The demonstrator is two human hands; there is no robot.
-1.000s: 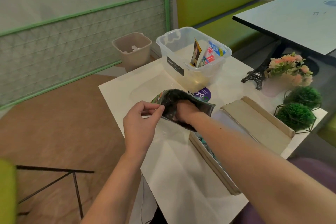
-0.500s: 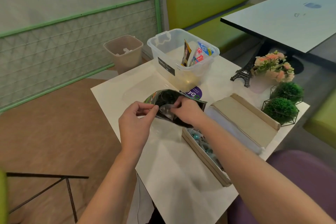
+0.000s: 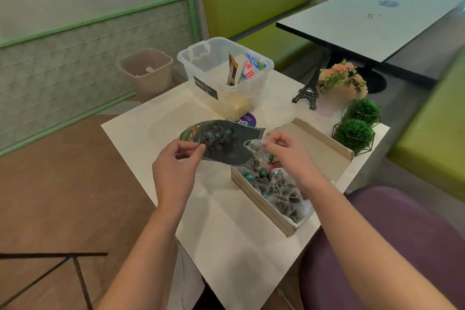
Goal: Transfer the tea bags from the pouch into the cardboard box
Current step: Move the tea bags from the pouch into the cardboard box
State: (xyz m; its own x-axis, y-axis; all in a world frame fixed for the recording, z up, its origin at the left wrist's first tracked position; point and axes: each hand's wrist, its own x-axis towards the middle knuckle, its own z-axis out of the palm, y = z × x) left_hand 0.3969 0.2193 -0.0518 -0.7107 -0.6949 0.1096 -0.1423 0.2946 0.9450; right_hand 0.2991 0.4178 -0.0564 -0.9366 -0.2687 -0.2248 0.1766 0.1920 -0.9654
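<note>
Not much to report on the person, honestly: both forearms are bare right up to where they leave the bottom of the shot, so no sleeves showing at all. The left hand (image 3: 173,171) and the right hand (image 3: 289,156) have no rings, no gloves and no watch or band at either wrist. Fingernails look short and plain as far as one can tell.

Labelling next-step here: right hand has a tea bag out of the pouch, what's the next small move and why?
Probably lower the right hand and release its mesh tea bag into the open beige cardboard box. The bag is clear of the dark foil pouch, gripped by the left hand, and hangs above the box's far end.
</note>
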